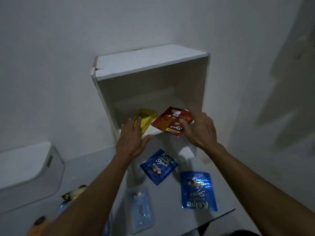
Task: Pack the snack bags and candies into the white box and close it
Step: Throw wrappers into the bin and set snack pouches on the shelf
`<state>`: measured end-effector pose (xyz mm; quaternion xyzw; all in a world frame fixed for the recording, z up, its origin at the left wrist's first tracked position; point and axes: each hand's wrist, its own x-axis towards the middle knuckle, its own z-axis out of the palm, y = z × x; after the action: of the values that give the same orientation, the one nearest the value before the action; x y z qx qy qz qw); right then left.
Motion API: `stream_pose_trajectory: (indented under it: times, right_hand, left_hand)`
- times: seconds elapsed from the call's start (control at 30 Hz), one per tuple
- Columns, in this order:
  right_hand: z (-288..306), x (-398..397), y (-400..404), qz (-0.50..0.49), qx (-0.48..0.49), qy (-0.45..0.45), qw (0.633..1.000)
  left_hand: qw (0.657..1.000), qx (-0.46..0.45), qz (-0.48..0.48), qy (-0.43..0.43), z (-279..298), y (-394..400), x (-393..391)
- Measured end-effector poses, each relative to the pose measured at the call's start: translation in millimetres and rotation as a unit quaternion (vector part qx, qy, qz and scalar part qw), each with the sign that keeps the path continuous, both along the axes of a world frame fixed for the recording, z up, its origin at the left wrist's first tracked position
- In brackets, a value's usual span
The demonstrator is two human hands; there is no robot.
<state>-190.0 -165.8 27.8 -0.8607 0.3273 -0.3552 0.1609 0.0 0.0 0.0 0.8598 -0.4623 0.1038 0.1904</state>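
My right hand (198, 129) grips a red snack bag (170, 121) at the front of the shelf inside a white open cabinet (150, 65). Beside it a yellow snack bag (145, 116) lies on the same shelf, and my left hand (132, 140) hovers over its near end with fingers spread. Two blue snack bags (158, 166) (197, 191) lie on the grey surface below. The white box (29, 174) with its lid on stands at the left. Small candies (75, 193) lie near it, partly hidden by my left arm.
Pale blue clear packets (141, 210) lie on the surface between my arms. A wall stands close behind the cabinet. The surface's dark front edge (219, 217) runs at the lower right.
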Motion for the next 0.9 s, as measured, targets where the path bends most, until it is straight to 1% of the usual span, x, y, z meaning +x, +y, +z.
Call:
stream_pose_trajectory:
  times: [0.07, 0.13, 0.23, 0.37, 0.47, 0.57, 0.67, 0.77, 0.83, 0.9]
  right_hand:
    - [-14, 15, -6, 0.016, 0.001, 0.021, 1.0]
    - [-33, 26, -13, 0.034, 0.001, 0.074, 0.997]
    - [-55, 39, -30, 0.056, -0.025, 0.143, 0.988]
    - [-74, 49, -41, 0.072, -0.044, 0.218, 0.972]
    - [-86, 54, -47, 0.08, -0.075, 0.248, 0.962]
    - [-94, 55, -50, 0.071, -0.143, 0.219, 0.963]
    - [-94, 53, -51, 0.065, -0.194, 0.169, 0.964]
    - [-93, 50, -52, 0.074, -0.183, 0.131, 0.972]
    - [-89, 45, -51, 0.073, -0.144, 0.092, 0.982]
    - [-83, 36, -45, 0.057, -0.107, 0.035, 0.992]
  left_hand:
    - [1.0, 0.016, 0.004, 0.016, -9, -11, 18]
    - [0.998, 0.051, 0.012, 0.021, -20, -21, 35]
    - [0.996, 0.085, 0.026, -0.002, -35, -32, 50]
    - [0.999, 0.044, 0.017, -0.018, -48, -32, 60]
    - [0.999, 0.023, 0.021, -0.026, -54, -29, 59]
    - [0.999, 0.008, 0.021, -0.034, -58, -28, 53]
    - [0.996, -0.016, 0.042, -0.073, -63, -28, 45]
    - [0.991, -0.026, 0.055, -0.12, -66, -26, 40]
    - [0.988, -0.037, 0.054, -0.142, -65, -25, 37]
    - [0.984, -0.073, 0.045, -0.159, -60, -23, 32]
